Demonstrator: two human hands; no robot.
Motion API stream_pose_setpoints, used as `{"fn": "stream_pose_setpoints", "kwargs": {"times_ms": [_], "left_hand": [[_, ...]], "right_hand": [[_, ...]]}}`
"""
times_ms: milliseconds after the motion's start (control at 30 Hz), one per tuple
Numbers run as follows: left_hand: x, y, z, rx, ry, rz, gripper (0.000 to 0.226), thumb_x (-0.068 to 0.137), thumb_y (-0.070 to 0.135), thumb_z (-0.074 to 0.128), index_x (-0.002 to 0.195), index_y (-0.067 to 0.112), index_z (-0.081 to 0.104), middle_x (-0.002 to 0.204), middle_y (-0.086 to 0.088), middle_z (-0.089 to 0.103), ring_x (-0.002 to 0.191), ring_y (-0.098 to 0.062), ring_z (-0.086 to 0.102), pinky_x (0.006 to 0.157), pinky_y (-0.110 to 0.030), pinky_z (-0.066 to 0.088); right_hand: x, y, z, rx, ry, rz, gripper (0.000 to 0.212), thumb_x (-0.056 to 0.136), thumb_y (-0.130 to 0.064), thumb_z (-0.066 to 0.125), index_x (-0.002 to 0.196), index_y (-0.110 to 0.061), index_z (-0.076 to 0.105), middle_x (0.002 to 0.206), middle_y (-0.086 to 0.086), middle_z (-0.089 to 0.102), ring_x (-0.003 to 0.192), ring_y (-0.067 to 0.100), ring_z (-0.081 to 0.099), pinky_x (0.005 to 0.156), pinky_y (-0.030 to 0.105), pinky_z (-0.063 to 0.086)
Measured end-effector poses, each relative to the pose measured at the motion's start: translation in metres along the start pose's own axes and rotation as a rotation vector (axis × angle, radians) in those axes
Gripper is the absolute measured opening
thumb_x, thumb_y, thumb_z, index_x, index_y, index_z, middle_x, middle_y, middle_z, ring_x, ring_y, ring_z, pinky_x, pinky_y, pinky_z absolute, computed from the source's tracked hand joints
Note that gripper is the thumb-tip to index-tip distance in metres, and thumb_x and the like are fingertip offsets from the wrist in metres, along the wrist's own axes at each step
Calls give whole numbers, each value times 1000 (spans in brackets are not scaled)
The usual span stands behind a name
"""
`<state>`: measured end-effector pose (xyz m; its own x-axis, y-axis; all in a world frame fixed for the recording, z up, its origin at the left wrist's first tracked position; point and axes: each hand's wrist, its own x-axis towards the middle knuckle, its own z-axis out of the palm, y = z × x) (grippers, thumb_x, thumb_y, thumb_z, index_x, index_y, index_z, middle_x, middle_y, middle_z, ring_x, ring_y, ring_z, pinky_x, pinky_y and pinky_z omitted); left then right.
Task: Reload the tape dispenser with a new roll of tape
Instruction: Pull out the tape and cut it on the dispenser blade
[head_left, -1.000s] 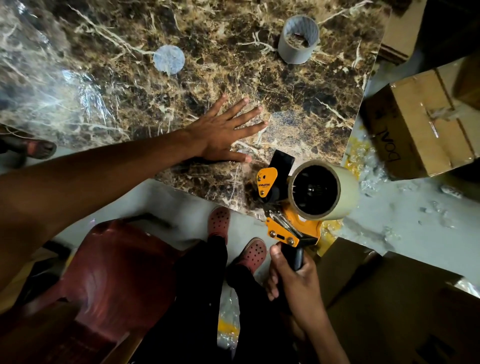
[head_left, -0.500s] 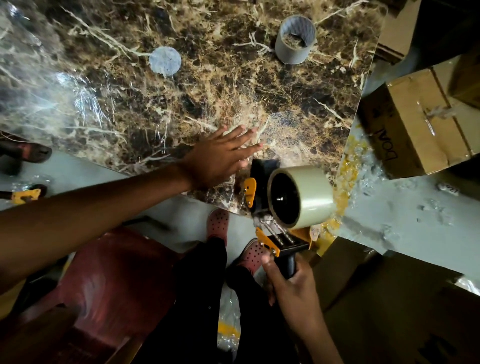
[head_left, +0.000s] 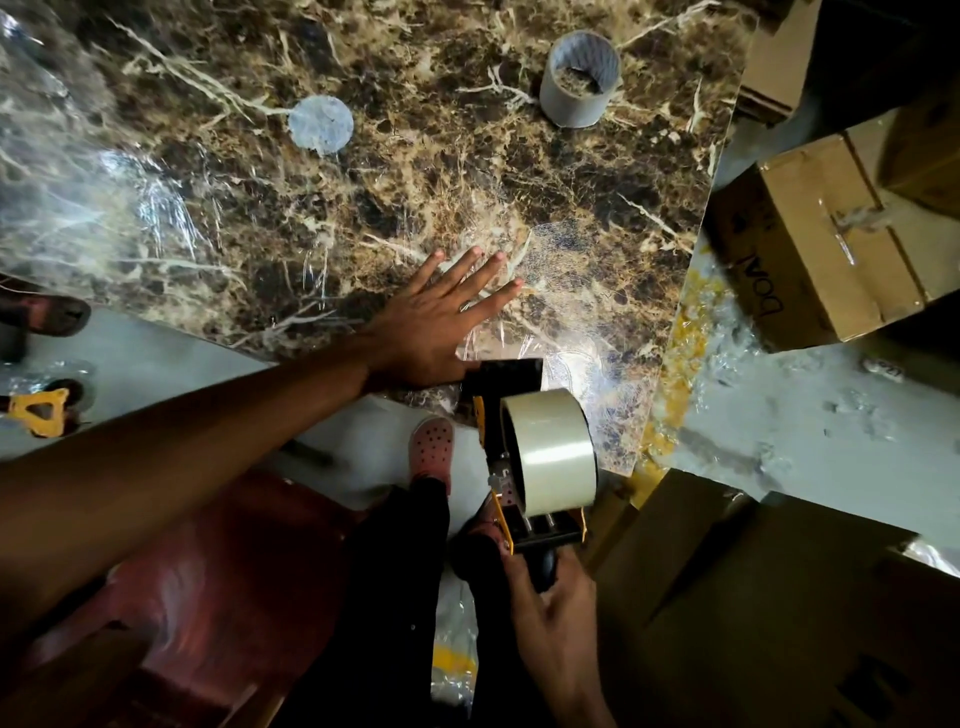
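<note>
L hand (head_left: 434, 322) flat on marble table (head_left: 415, 171), fingers spread, mid-frame; R hand (head_left: 558, 618) fingers wrapped round tape dispenser (head_left: 511, 415) handle w/ tape roll (head_left: 553, 449) loaded, lower center.

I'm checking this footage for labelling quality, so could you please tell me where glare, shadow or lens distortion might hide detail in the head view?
In the head view, glare washes the plastic film on the marble table at left; the lower frame is dim, so the chair and the right hand gripping the tape dispenser lose detail; wide-angle distortion bends the table's edges and stretches the left forearm.
</note>
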<state>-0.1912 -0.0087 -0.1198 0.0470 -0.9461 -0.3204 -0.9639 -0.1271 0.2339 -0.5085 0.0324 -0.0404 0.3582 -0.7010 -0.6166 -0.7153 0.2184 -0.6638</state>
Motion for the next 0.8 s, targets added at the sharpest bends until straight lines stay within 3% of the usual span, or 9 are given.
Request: {"fn": "stream_pose_setpoints", "kwargs": {"times_ms": [67,233,333,400,467,567,667,733,800], "left_hand": [[2,0,3,38,22,-18,98,95,88,18,167,32,-18,174,-9,-25,161,-33,-19,129,-62,-10],[3,21,10,33,56,-26,80,106,71,12,168,27,-14,173,-9,-24,162,-34,-18,126,-56,-18],[-1,34,8,73,10,53,83,95,73,-9,168,33,-13,173,-6,-25,161,-33,-22,122,-53,-26],[-6,35,6,87,-8,96,88,89,74,-23,168,37,-8,175,-7,-19,162,-35,-17,127,-59,-18],[-16,35,12,127,24,156,76,98,63,-3,169,37,3,177,-8,-8,163,-38,-8,129,-66,-2],[-31,43,25,208,117,255,66,95,41,30,161,44,35,177,-13,7,162,-43,6,125,-72,12],[-35,52,22,114,274,346,45,93,27,46,137,40,44,166,-24,38,149,-56,35,113,-81,29],[-36,49,27,161,259,289,58,97,21,47,151,41,38,172,-18,29,156,-49,27,119,-74,27],[-38,45,32,220,253,258,61,106,22,28,165,39,32,175,-14,21,160,-44,20,123,-68,24]], "right_hand": [[-8,10,2,25,6,57,39,77,-58,68,86,-20,68,74,8,71,69,19,67,69,48,58],[-7,25,0,32,40,44,47,78,-60,61,84,-13,64,79,20,67,71,32,66,68,54,54],[-4,33,-4,-41,36,-14,35,84,-57,58,89,-23,64,83,8,70,82,30,68,72,51,57],[-3,36,-7,-61,42,-29,24,86,-49,63,85,-25,62,82,4,68,78,24,66,67,46,55],[-2,34,-8,-53,43,-72,7,87,-40,64,84,-39,58,82,-6,64,74,14,60,64,36,49],[-1,31,-6,-27,22,-88,16,88,-46,60,91,-60,52,95,-16,57,86,4,54,73,37,53],[-1,38,-5,-20,1,-75,16,87,-55,57,100,-45,56,109,-4,61,98,12,59,81,46,56],[-1,44,-2,-27,-10,-79,40,90,-54,55,117,-25,63,125,1,62,112,19,63,87,48,59],[-3,44,-2,-29,-23,-50,45,91,-54,56,123,-24,64,123,1,65,108,17,66,80,43,61]]}}
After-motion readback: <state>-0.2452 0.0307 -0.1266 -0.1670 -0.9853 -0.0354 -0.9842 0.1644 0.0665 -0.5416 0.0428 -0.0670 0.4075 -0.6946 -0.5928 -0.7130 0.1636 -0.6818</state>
